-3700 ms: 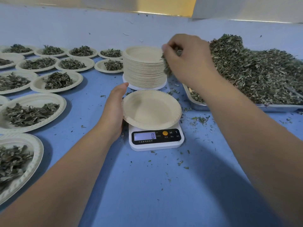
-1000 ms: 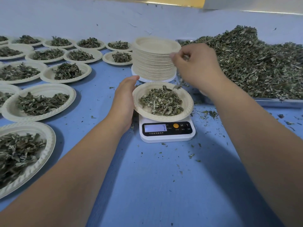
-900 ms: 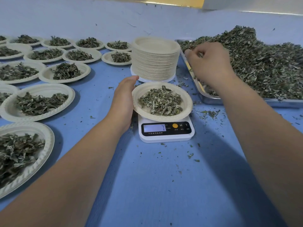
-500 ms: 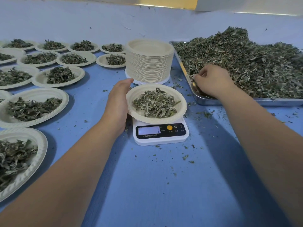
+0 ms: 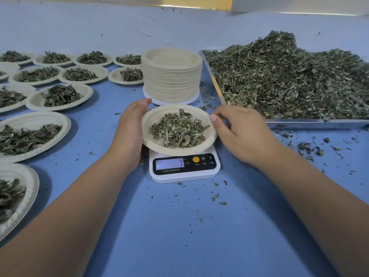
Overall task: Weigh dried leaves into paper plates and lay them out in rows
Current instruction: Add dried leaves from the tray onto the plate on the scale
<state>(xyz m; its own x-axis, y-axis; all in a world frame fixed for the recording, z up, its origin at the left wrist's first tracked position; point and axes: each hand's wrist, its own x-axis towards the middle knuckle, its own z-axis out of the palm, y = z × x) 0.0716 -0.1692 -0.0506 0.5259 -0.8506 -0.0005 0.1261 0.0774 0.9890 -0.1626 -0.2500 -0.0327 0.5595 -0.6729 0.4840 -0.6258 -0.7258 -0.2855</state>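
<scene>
while a paper plate (image 5: 175,150) of dried leaves (image 5: 178,127) sits on the white scale (image 5: 183,173) on the blue bench (image 5: 179,236), the left hand (image 5: 129,132) lies against its left rim, fingers straight. the right hand (image 5: 239,132) touches the right rim with its thumb, fingers curled; whether they grip it is unclear. filled plates (image 5: 83,89) lie in rows at left.

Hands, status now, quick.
Left hand: open, flat against the plate's left rim.
Right hand: loosely curled, thumb at the plate's right rim; grip cannot be told.
</scene>
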